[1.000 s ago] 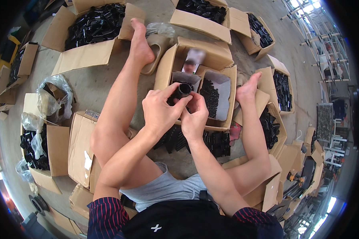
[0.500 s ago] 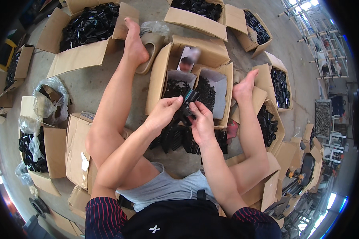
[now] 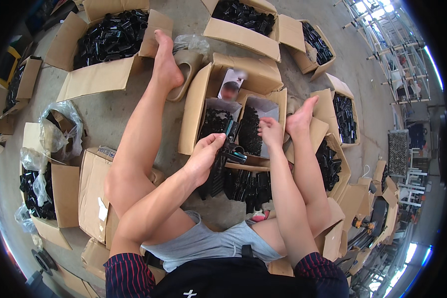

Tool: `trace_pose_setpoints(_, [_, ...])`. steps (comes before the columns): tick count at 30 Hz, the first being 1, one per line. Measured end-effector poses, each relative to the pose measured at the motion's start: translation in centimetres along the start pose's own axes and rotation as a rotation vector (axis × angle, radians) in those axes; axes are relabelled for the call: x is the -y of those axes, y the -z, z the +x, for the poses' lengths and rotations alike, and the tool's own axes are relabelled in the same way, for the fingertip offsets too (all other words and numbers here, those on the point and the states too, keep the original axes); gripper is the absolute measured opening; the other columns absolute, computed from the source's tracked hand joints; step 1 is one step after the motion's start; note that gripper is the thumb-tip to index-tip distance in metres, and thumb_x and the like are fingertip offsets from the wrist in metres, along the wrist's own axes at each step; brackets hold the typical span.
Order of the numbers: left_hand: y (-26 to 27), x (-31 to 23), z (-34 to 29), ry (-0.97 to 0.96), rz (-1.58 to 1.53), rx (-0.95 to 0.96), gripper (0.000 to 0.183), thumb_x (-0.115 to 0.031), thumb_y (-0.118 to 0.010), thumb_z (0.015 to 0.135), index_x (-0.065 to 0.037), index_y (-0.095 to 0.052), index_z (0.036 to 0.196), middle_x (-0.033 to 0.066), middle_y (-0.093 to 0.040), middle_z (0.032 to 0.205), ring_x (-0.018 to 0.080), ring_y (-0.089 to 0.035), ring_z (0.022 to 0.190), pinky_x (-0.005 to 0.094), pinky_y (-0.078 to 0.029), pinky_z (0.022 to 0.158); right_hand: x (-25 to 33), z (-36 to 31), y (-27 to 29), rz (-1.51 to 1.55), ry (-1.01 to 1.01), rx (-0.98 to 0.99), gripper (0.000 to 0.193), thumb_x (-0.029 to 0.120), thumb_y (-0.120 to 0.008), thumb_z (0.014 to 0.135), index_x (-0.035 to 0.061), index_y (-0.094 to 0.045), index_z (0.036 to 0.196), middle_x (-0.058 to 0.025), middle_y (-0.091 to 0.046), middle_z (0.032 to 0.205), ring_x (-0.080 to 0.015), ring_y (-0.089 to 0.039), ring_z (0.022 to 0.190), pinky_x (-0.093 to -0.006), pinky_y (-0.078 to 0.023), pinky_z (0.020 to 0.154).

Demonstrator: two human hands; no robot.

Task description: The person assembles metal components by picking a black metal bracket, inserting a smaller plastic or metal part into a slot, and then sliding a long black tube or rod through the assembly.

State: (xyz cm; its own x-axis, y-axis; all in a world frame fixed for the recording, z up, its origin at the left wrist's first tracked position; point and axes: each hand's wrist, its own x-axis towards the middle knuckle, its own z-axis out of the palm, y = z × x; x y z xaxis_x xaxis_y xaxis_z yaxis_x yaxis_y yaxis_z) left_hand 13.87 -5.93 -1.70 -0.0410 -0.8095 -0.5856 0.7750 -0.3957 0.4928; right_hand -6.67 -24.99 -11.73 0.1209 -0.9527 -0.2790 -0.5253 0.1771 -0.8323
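Note:
My left hand (image 3: 206, 155) pinches a glossy black plastic part (image 3: 235, 153) between thumb and fingers, holding it over the near edge of an open cardboard box (image 3: 195, 107) between my legs. Inside that box are two light grey trays of small black pieces. My right hand (image 3: 271, 134) is over the right tray (image 3: 270, 108), fingers curled together beside the pile of small black pieces (image 3: 251, 130); whether a piece is between them cannot be made out. More small black pieces (image 3: 216, 120) fill the left tray. Several black parts (image 3: 247, 186) lie in front of the box.
A phone-like rectangle (image 3: 231, 84) leans at the box's back. Cardboard boxes of black parts stand around me: far left (image 3: 97, 79), far middle (image 3: 243, 37) and right (image 3: 353, 94). Clear plastic bags (image 3: 67, 126) lie at left. A sandal (image 3: 186, 69) is by my left foot.
My right hand has let go of the black plastic part and moved right, over the right tray. My left hand still holds the part, slightly lower and turned.

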Motion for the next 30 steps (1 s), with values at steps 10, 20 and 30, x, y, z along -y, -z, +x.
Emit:
trace_pose_setpoints(10, [1.7,1.9,1.3,-0.138,0.094,-0.073,0.023,-0.028,-0.054,0.107,-0.007,-0.06,0.116,-0.0023,-0.058,0.103,0.0077,-0.048,0.098,0.0256,-0.037,0.093,-0.7,0.7,-3.4,-0.754,0.267,0.092,0.016,0.01,-0.071,0.083,0.0051,-0.072,0.099,-0.0177,-0.073,0.092,-0.0379,-0.07,0.092,-0.0462,-0.054,0.083])
trace_pose_setpoints(20, [1.8,2.0,1.4,-0.228,0.166,-0.077,0.025,-0.026,-0.055,0.107,-0.005,-0.058,0.119,-0.0006,-0.058,0.103,0.0095,-0.05,0.098,0.0264,-0.04,0.093,0.3,-0.2,-2.8,-1.03,0.407,0.197,0.021,0.013,-0.071,0.086,0.0096,-0.068,0.106,-0.0182,-0.066,0.104,-0.0392,-0.064,0.103,-0.05,-0.053,0.089])
trace_pose_setpoints(30, [0.2,1.8,1.2,-0.258,0.254,-0.097,0.023,-0.024,-0.054,0.106,-0.005,-0.058,0.118,0.0009,-0.058,0.102,0.0103,-0.051,0.097,0.0273,-0.042,0.092,-0.9,-1.7,-0.6,-0.732,0.442,0.155,0.019,0.011,-0.069,0.091,0.0024,-0.064,0.107,-0.0185,-0.069,0.1,-0.0356,-0.068,0.093,-0.043,-0.055,0.083])
